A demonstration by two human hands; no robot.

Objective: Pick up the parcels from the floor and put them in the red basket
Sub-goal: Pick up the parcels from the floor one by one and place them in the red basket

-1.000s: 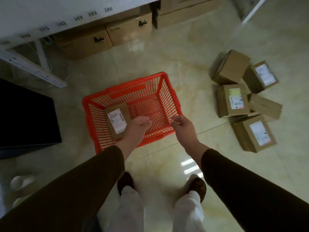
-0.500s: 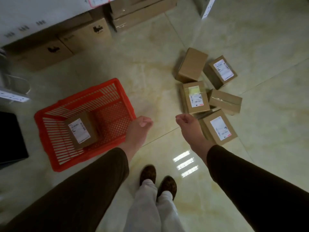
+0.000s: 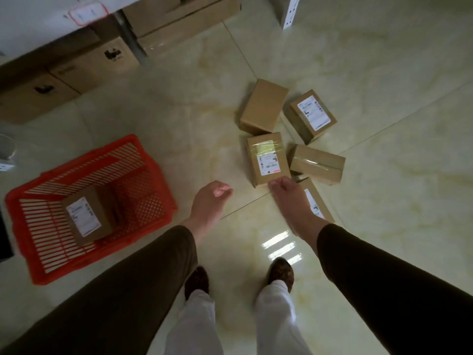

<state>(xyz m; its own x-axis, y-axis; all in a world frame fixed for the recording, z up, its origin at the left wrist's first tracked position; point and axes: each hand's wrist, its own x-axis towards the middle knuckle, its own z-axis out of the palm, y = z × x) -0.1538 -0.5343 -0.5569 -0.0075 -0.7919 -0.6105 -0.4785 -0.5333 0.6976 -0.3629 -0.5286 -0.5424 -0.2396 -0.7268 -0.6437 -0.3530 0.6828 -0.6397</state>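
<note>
The red basket (image 3: 151,160) stands on the floor at the left with one labelled parcel (image 3: 85,217) inside. Several brown parcels lie in a cluster on the floor at centre right: a plain one (image 3: 263,106), a labelled one (image 3: 311,115), one with a yellow strip and label (image 3: 267,158), a taped one (image 3: 317,163), and one (image 3: 316,203) partly hidden under my right forearm. My left hand (image 3: 212,198) hovers between basket and parcels, fingers curled, holding nothing. My right hand (image 3: 289,194) is loosely curled just at the near edge of the yellow-strip parcel, holding nothing.
Large cardboard boxes (image 3: 94,62) line the floor under a white shelf (image 3: 38,24) at the back left. A white shelf post (image 3: 289,11) stands at the top. My two feet (image 3: 197,278) are on the glossy tiled floor below the hands.
Both hands have left the basket, where the labelled parcel now lies, and swung right toward the parcel cluster. My view turned right, so the basket slid to the left.
</note>
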